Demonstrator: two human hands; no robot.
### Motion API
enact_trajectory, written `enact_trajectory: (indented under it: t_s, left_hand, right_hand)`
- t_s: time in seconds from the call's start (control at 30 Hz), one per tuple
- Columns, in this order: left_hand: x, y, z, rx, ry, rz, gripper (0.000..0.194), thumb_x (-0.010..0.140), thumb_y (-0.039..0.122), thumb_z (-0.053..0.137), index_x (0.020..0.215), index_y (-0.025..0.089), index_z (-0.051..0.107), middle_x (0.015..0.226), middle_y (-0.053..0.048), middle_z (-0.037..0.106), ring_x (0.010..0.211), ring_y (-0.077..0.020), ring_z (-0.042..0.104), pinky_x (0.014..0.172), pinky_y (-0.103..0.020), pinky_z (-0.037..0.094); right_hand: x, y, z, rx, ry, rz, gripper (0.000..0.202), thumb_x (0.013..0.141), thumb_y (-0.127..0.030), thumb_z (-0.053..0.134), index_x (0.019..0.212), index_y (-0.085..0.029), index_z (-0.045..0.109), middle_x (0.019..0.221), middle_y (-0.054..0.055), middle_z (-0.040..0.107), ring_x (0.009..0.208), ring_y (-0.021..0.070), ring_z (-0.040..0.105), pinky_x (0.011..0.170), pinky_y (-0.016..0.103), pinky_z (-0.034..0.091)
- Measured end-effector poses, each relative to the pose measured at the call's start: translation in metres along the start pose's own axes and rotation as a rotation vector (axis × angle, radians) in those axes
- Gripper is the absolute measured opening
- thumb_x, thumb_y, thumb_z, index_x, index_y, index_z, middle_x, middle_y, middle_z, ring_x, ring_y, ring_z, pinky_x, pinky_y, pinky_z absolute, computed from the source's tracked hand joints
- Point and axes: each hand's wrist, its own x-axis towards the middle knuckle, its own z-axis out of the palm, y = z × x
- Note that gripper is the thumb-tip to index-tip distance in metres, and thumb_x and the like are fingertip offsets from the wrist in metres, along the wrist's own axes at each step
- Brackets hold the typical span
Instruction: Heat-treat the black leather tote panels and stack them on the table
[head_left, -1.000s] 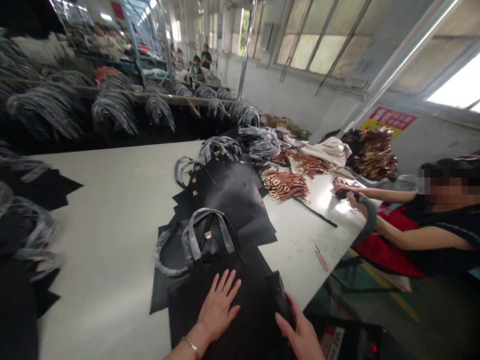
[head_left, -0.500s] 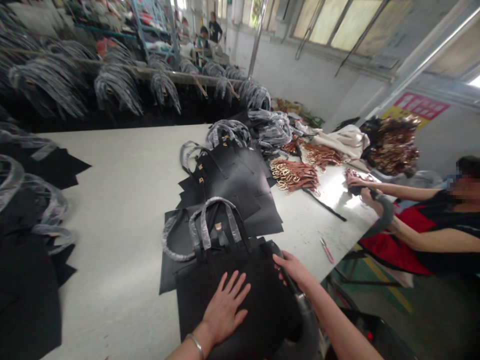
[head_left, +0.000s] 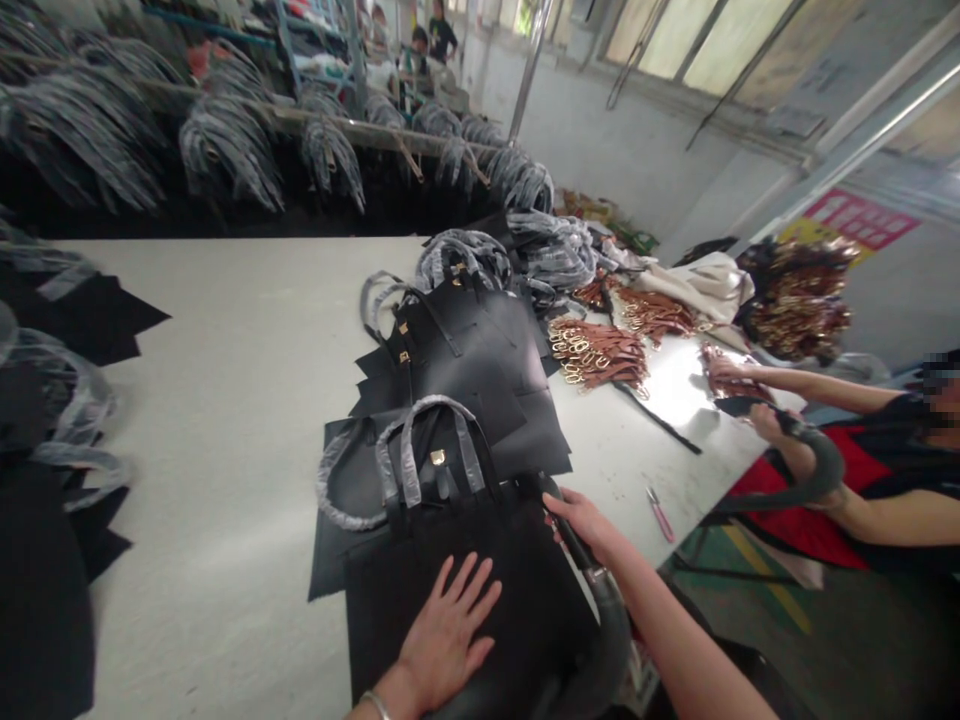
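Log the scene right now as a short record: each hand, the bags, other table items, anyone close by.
Left hand: spread on the front black bag
Right hand: gripping a black handheld tool with a thick hose, along the bag's right side
Beyond: overlapping black bags, some handles wrapped
Right of bags: brown straps with gold-coloured clasps
Near table edge: pink-handled snips
Nearby: co-worker at right, also holding a hosed tool

Head view, single — from above and behind the fingers (head_left: 476,583), facing forward and down; fingers near, table (head_left: 225,400) running past their tips, wall (head_left: 637,145) farther beyond.
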Motion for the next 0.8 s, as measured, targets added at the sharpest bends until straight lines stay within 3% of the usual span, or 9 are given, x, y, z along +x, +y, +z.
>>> enact_trajectory:
  t_s: [0.33, 0.57, 0.8]
  left_hand:
    - [0.0, 0.002, -0.003, 0.008, -0.01, -0.004, 0.077, 0.09, 0.037, 0.058, 0.155, 0.033, 0.017, 0.164, -0.002, 0.008, 0.15, -0.0311, 0.009, 0.12, -0.059, 0.016]
    - [0.001, 0.001, 0.001, 0.04, 0.042, 0.01, 0.075, 0.09, 0.039, 0.058, 0.154, 0.031, 0.021, 0.164, -0.003, 0.011, 0.15, -0.031, 0.01, 0.12, -0.057, 0.015]
    - [0.0, 0.001, 0.002, 0.064, 0.06, 0.012, 0.074, 0.09, 0.038, 0.059, 0.154, 0.03, 0.023, 0.164, -0.003, 0.012, 0.15, -0.0305, 0.01, 0.119, -0.056, 0.016]
  right_hand:
    - [-0.05, 0.026, 0.002, -0.066, -0.099, -0.013, 0.039, 0.079, -0.051, 0.067, 0.101, -0.02, 0.059, 0.067, -0.005, 0.058, 0.042, 0.0092, 0.052, 0.036, 0.02, 0.04]
    - [-0.037, 0.023, 0.021, -0.098, -0.104, 0.001, 0.031, 0.083, -0.047, 0.062, 0.097, -0.019, 0.058, 0.066, -0.005, 0.055, 0.041, 0.0082, 0.051, 0.035, 0.019, 0.038]
    - [-0.039, 0.018, 0.019, -0.15, -0.173, -0.002, 0.035, 0.082, -0.047, 0.064, 0.105, -0.02, 0.06, 0.065, -0.005, 0.055, 0.039, 0.0082, 0.05, 0.035, 0.019, 0.039]
